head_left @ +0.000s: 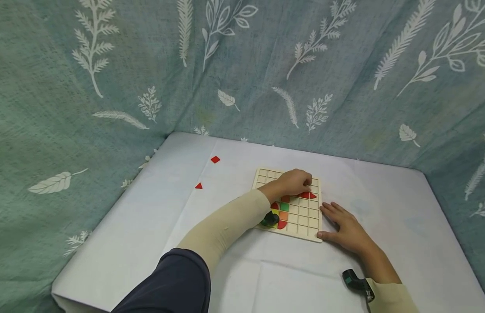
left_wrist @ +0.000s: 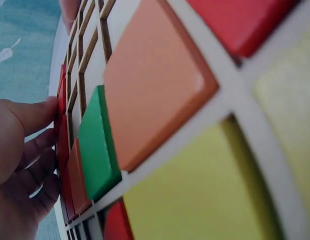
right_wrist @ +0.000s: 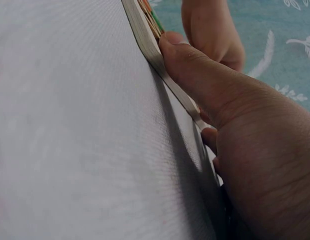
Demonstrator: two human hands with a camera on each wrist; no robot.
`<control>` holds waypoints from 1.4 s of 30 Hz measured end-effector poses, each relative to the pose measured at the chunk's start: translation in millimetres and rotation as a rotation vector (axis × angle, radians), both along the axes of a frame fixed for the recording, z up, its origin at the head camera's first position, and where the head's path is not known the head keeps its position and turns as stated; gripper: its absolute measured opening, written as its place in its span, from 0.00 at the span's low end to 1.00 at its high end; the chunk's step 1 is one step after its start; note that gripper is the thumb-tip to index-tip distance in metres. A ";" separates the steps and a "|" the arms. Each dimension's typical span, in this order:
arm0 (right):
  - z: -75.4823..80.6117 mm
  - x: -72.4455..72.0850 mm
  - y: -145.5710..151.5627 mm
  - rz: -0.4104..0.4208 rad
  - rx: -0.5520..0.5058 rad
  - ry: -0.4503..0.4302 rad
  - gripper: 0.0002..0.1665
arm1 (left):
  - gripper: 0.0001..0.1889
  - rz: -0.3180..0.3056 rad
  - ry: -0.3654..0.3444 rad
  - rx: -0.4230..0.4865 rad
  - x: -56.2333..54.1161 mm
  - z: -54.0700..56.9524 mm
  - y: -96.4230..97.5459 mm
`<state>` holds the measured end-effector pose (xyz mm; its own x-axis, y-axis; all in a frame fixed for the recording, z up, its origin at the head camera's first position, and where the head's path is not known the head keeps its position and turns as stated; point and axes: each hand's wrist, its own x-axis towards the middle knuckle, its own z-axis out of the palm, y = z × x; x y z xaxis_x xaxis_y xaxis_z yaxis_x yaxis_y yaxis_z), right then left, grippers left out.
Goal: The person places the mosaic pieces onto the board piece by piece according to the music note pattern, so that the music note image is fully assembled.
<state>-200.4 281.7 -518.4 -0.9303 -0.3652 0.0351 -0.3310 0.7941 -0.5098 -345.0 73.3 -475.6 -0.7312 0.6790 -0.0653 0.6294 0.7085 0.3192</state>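
Observation:
A square wooden grid board [head_left: 303,219] lies on the white-covered table, its left part filled with red, orange, green and yellow pieces. My left hand [head_left: 293,181] reaches over it with curled fingers, at the row of red pieces [head_left: 308,195]. In the left wrist view, the thumb tip meets a red piece [left_wrist: 62,87] at the far side; the curled fingers lie beside it. My right hand [head_left: 346,228] rests by the board's right edge, fingers extended and spread. Its thumb [right_wrist: 182,55] touches the rim near the front corner. The left forearm hides part of the board.
A red diamond [head_left: 215,159] and a red triangle [head_left: 198,186] lie loose on the table left of the board. Black wrist cameras sit on both arms, the right one [head_left: 353,280] near the table surface. Leaf-patterned curtains [head_left: 242,78] close off the back and sides.

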 end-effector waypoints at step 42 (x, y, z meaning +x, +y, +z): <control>0.6 -2.2 0.6 -0.019 -0.001 -0.032 0.58 | 0.11 0.037 0.009 0.025 -12.2 0.3 -13.7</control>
<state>-202.6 282.3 -517.8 -0.9378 -0.3472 0.0052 -0.2990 0.7996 -0.5208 -357.2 59.6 -475.3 -0.7567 0.6525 -0.0418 0.6056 0.7235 0.3314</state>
